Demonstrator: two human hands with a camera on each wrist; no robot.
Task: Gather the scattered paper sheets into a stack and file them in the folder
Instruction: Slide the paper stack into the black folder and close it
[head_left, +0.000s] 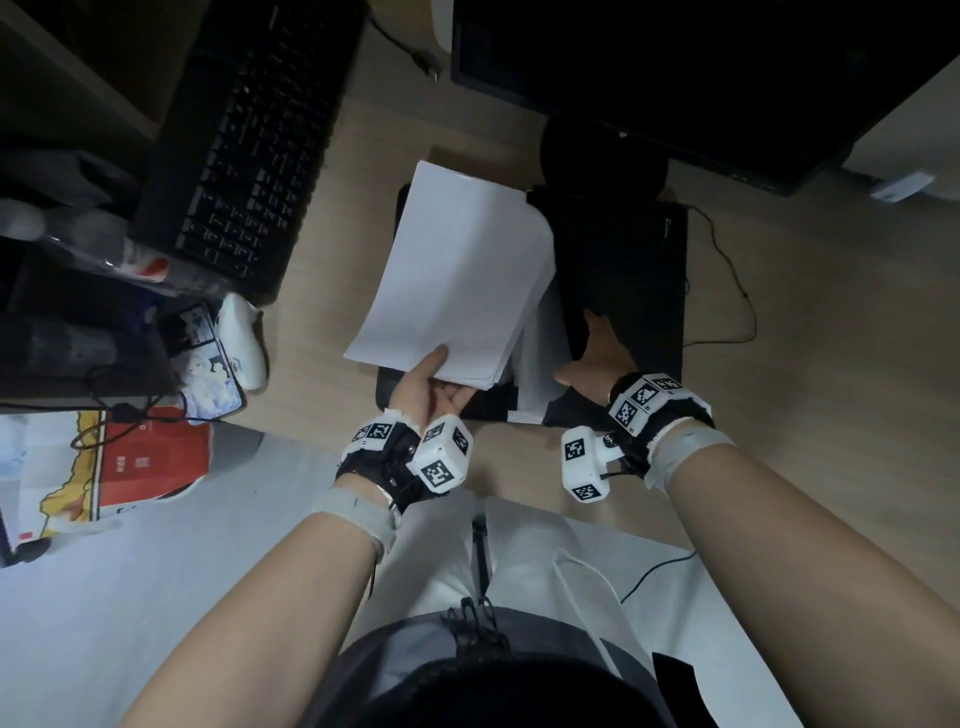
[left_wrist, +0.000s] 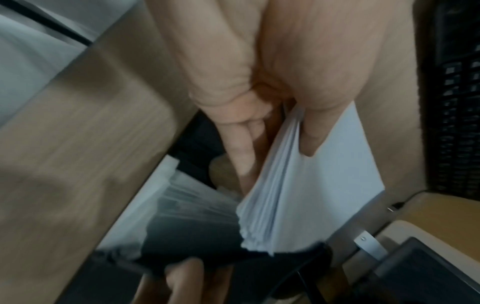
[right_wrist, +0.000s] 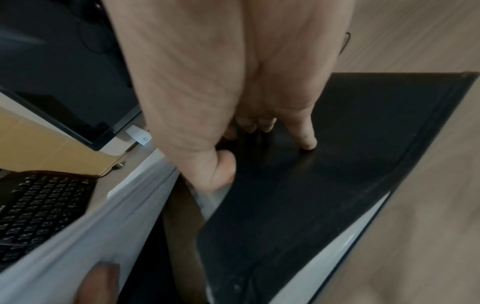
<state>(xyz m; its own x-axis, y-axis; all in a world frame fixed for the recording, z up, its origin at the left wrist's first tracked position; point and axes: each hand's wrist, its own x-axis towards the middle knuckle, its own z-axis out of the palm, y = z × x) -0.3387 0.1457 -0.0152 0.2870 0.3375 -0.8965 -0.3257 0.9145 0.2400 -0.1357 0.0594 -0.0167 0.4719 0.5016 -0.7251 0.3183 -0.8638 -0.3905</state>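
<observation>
My left hand grips a thick stack of white paper sheets at its near corner, thumb on top and fingers underneath. The stack is lifted and tilted over the left half of an open black folder lying on the wooden desk. My right hand rests on the folder's black inner cover, an index fingertip pressing down. Its thumb pushes against the edge of the folder's clear sleeves, which stand up between the two hands.
A black keyboard lies at the far left and a dark monitor stands behind the folder. A white mouse-like device and clutter sit at the left. A thin black cable runs right of the folder.
</observation>
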